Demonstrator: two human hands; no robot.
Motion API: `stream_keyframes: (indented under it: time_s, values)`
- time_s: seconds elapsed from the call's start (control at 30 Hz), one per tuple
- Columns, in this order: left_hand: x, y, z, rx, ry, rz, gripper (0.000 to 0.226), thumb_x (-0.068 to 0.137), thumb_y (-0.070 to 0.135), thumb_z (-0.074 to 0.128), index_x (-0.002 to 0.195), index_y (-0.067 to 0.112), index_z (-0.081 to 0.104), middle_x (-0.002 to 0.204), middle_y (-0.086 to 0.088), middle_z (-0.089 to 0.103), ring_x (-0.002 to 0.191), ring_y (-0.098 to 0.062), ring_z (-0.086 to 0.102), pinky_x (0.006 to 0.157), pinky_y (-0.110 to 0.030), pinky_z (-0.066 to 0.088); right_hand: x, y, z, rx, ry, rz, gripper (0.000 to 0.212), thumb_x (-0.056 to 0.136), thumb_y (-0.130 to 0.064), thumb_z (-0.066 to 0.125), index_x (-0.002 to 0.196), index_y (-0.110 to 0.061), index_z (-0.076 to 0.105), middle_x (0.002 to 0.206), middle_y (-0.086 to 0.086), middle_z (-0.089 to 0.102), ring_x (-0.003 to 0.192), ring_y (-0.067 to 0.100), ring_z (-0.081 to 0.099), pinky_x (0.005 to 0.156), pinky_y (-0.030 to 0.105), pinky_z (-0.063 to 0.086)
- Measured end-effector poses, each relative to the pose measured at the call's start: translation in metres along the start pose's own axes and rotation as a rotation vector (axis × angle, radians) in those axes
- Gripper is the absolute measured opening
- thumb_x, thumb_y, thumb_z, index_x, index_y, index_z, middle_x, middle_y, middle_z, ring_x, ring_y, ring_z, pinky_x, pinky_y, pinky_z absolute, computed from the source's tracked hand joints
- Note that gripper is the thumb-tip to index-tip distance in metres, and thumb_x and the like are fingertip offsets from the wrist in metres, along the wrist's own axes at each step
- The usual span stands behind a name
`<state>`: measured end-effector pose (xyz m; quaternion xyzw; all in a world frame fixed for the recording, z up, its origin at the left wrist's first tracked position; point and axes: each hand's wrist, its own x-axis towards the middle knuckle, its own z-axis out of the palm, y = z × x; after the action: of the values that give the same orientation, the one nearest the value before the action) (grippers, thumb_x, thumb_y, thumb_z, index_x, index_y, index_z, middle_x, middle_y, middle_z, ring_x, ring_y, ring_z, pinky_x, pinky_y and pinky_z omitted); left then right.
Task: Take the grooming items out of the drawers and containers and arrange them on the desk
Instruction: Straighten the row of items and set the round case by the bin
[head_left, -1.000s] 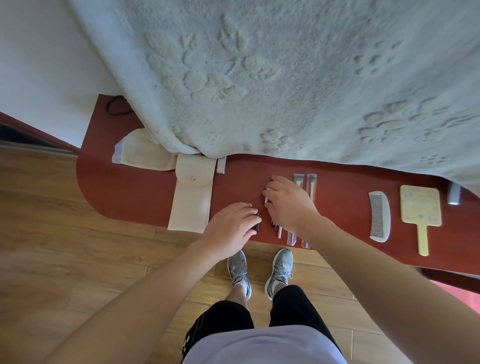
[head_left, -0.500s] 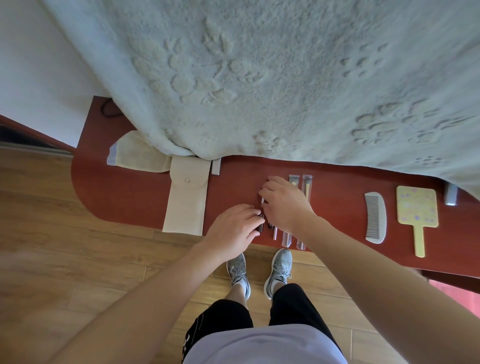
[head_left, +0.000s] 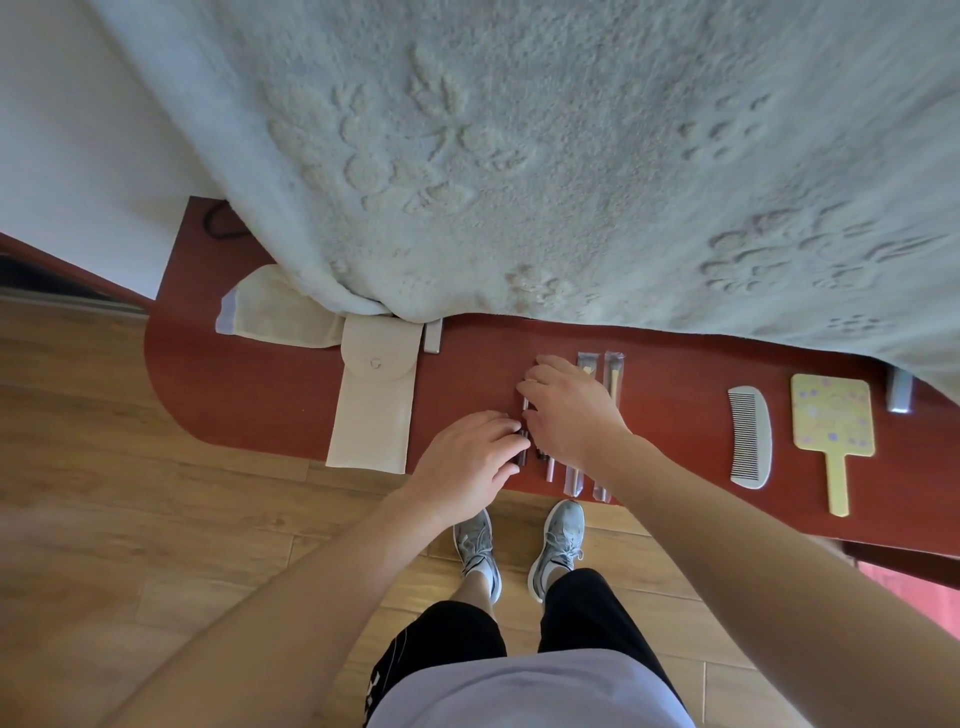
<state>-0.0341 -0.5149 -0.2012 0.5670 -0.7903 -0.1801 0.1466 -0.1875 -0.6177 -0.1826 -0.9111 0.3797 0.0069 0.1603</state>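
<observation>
A: How is the step in hand best done?

B: A slim tool (head_left: 524, 405) is, it seems, being squared up on the desk (head_left: 249, 405). The left hand (head_left: 465, 460) is held knuckles-up, with curled fingertips laid on the tool's dark near end. Whether that end is pinched cannot be told. The right hand (head_left: 571, 415) is curled over the far part, with finger and thumb closed on the shaft. The tool is best laid parallel to the wrapped tools (head_left: 571, 480) just to its right, with near ends lined up. It should be let go gently, so that nothing is rolled off the near edge.

A: What else is to be noted, and what is in the way?

B: At far left a mesh bag (head_left: 270, 312) is tucked partly under the blanket (head_left: 519, 156). Beside it a cream pouch (head_left: 371, 415) is laid so that it overhangs the near edge. Well right of the hands a comb (head_left: 750, 436) and a hand mirror (head_left: 831, 421) are laid side by side, not touching. The far part of the desk is covered by the blanket, so only a narrow strip is left for arranging.
</observation>
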Motion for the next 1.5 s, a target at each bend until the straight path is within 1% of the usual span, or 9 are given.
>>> stream_keyframes:
  time_s: [0.2,0.33,0.5,0.7,0.87,0.97,1.17,1.33,1.5]
  values:
    - [0.0,-0.001,0.0,0.005,-0.019,0.001,0.034,0.078,0.019,0.081,0.109,0.012,0.071,0.114,-0.005,0.069,0.111,-0.024,0.062,0.099,-0.038,0.05,0.0,-0.002,-0.006,-0.032,-0.075,0.013,0.025,0.087,-0.018,0.056,0.107,-0.01,0.07,0.11,0.004,0.066,0.116,0.026,0.051,0.097,0.035,0.044]
    - [-0.001,-0.002,-0.004,-0.001,-0.016,-0.008,0.036,0.077,0.022,0.081,0.11,0.012,0.07,0.115,-0.005,0.068,0.111,-0.024,0.061,0.098,-0.038,0.05,-0.002,-0.002,-0.009,-0.006,-0.057,0.026,0.027,0.086,-0.017,0.057,0.109,-0.009,0.069,0.114,0.005,0.065,0.118,0.026,0.051,0.096,0.036,0.045]
    - [-0.002,-0.004,-0.012,0.053,-0.017,-0.032,0.04,0.079,0.029,0.08,0.113,0.011,0.069,0.122,-0.007,0.067,0.116,-0.026,0.06,0.103,-0.041,0.047,-0.009,-0.002,-0.016,0.008,-0.029,0.023,0.028,0.083,-0.02,0.065,0.107,-0.007,0.069,0.113,0.007,0.066,0.114,0.028,0.055,0.092,0.04,0.05]
    - [-0.005,-0.008,-0.028,0.158,-0.008,-0.111,0.042,0.091,0.034,0.065,0.127,0.011,0.063,0.137,-0.01,0.058,0.129,-0.028,0.052,0.109,-0.041,0.038,-0.026,-0.002,-0.031,-0.049,-0.003,0.04,0.036,0.084,-0.023,0.067,0.115,-0.005,0.066,0.118,0.01,0.065,0.114,0.029,0.057,0.094,0.039,0.048]
    - [-0.008,-0.009,-0.04,0.19,-0.07,-0.203,0.054,0.098,0.044,0.048,0.143,0.013,0.046,0.153,-0.006,0.039,0.143,-0.025,0.033,0.118,-0.039,0.025,-0.044,0.001,-0.042,-0.084,-0.064,0.108,0.052,0.094,-0.036,0.052,0.139,-0.012,0.045,0.145,0.004,0.044,0.136,0.022,0.036,0.109,0.034,0.033]
    - [-0.008,-0.012,-0.046,0.214,-0.082,-0.25,0.058,0.099,0.045,0.046,0.147,0.013,0.039,0.157,-0.006,0.032,0.145,-0.025,0.027,0.119,-0.039,0.022,-0.055,0.005,-0.05,-0.115,-0.079,0.14,0.055,0.095,-0.04,0.05,0.14,-0.012,0.039,0.146,0.004,0.041,0.137,0.021,0.032,0.113,0.034,0.029]
    - [-0.014,-0.025,-0.062,0.301,-0.104,-0.329,0.057,0.097,0.042,0.051,0.144,0.01,0.042,0.153,-0.011,0.037,0.142,-0.028,0.032,0.119,-0.042,0.026,-0.082,0.022,-0.056,-0.136,-0.166,0.248,0.063,0.097,-0.042,0.045,0.148,-0.012,0.024,0.153,0.005,0.028,0.144,0.024,0.019,0.117,0.035,0.017]
    - [-0.02,-0.037,-0.073,0.312,-0.095,-0.465,0.057,0.095,0.04,0.055,0.141,0.01,0.043,0.151,-0.011,0.039,0.139,-0.028,0.035,0.111,-0.042,0.036,-0.096,0.037,-0.051,-0.138,-0.221,0.303,0.067,0.097,-0.042,0.046,0.15,-0.011,0.02,0.156,0.006,0.023,0.145,0.024,0.016,0.118,0.037,0.018]
    - [-0.025,-0.046,-0.071,0.305,-0.1,-0.585,0.06,0.093,0.042,0.058,0.141,0.01,0.042,0.148,-0.012,0.04,0.136,-0.028,0.039,0.106,-0.042,0.042,-0.102,0.047,-0.04,-0.13,-0.271,0.332,0.073,0.094,-0.043,0.052,0.15,-0.009,0.02,0.156,0.008,0.023,0.145,0.026,0.016,0.118,0.037,0.018]
